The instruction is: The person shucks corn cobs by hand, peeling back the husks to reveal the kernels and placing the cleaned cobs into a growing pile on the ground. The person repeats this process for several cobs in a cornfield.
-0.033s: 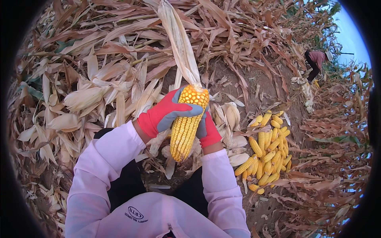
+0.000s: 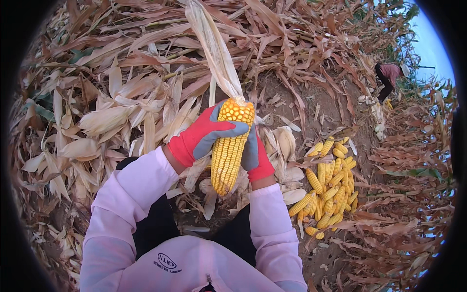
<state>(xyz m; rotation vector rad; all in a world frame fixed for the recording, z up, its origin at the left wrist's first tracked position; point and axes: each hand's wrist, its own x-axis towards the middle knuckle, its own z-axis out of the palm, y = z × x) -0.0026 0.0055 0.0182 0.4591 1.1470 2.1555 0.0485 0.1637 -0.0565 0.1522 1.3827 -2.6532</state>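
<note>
An ear of corn [image 2: 228, 158] is held up before me, its yellow kernels bare and its narrow end tilted down toward me. From its base a long strip of pale husk [image 2: 216, 53] still hangs on and stretches away. My left hand [image 2: 206, 134], in a red and grey glove, grips the ear from the left near the base, its thumb lying across the kernels. My right hand [image 2: 255, 158], gloved alike, is closed against the ear's right side. Its fingertips are hidden behind the ear.
A pile of husked corn ears [image 2: 328, 190] lies on the soil at my right. Loose dry husks [image 2: 107, 119] cover the ground at left, with cut stalks and leaves [image 2: 272, 34] beyond. Far right, another person [image 2: 387, 75] bends over near standing corn.
The ear has shifted very slightly, its lower end a little up and to the right. Both hands keep their hold.
</note>
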